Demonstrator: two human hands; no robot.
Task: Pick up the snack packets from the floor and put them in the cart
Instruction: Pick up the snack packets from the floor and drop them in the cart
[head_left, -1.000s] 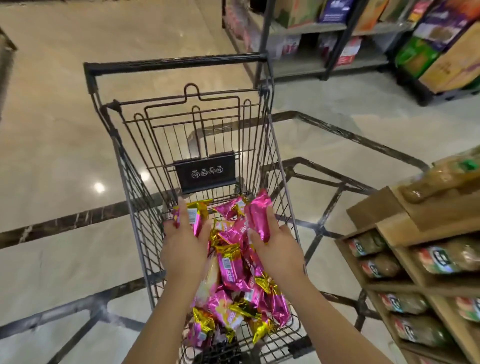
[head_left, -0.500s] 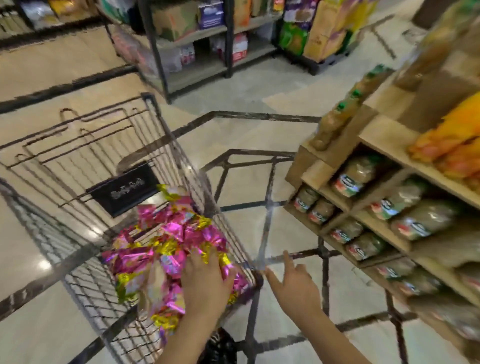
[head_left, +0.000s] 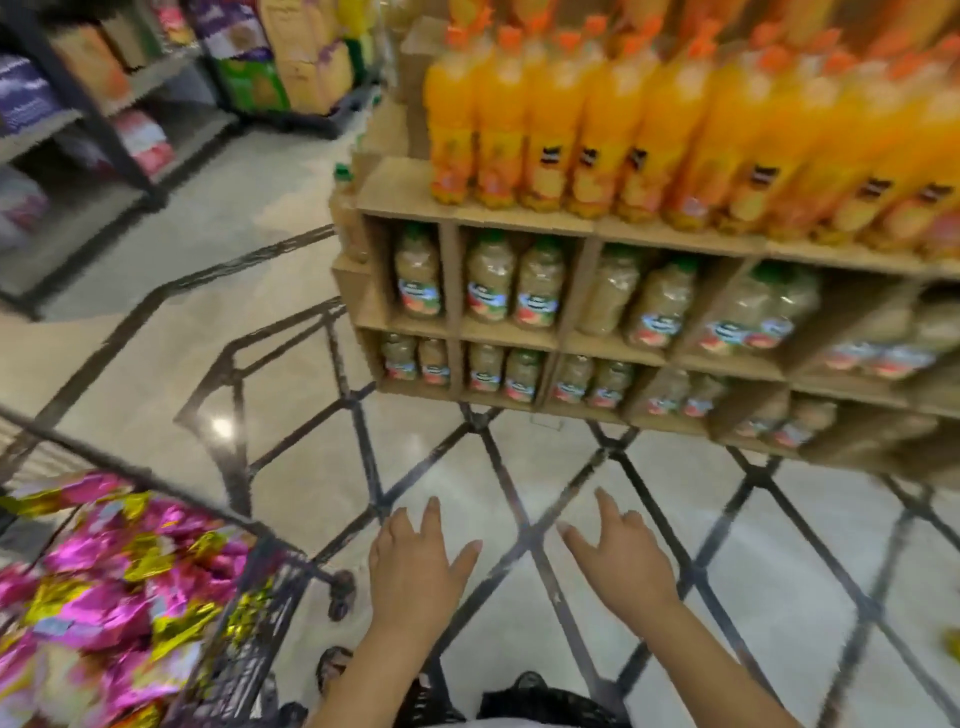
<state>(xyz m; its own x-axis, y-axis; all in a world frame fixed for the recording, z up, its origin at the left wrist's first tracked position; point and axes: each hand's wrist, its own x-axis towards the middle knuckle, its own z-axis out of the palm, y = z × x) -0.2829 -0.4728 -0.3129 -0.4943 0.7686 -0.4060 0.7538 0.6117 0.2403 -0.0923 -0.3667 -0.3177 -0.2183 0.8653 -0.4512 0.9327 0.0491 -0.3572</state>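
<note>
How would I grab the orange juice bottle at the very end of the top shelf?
Wrap a hand round its slimmer top part, below the cap, coming from the front. The bottle stands upright at the shelf's corner, and other bottles crowd its right side, so the front is probably freest.

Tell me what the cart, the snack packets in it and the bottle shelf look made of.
Cart: dark metal wire, painted or coated, judging by its thin grid wall. Snack packets: crinkled pink and gold foil-like film, glossy with bright glints. Bottle shelf: matte tan board, probably cardboard or raw fibreboard; blur leaves that open.
</note>
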